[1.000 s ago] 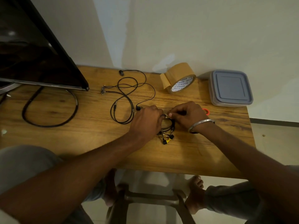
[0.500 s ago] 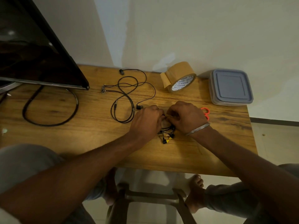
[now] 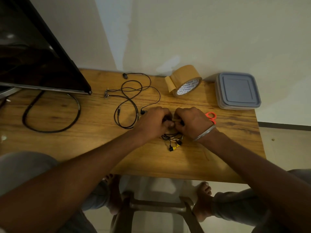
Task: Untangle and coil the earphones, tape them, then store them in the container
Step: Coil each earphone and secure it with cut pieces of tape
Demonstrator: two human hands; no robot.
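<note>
Screen (image 3: 33,52): dark, at your far left, its thick cable (image 3: 50,113) looped on the worktop (image 3: 94,145).
Loose earphones (image 3: 133,98): tangled, just left of your hands.
Left hand (image 3: 152,122): clenched on the coiled earphones (image 3: 172,140).
Right hand (image 3: 193,121): pinching the same coil, hiding most of the orange scissors (image 3: 211,116).
Tape roll (image 3: 184,80): behind your hands.
Container (image 3: 238,90): lidded, far right corner.

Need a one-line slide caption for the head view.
Both hands, left hand and right hand, press tape onto coiled earphones beside loose earphones, tape roll and closed container.
</note>
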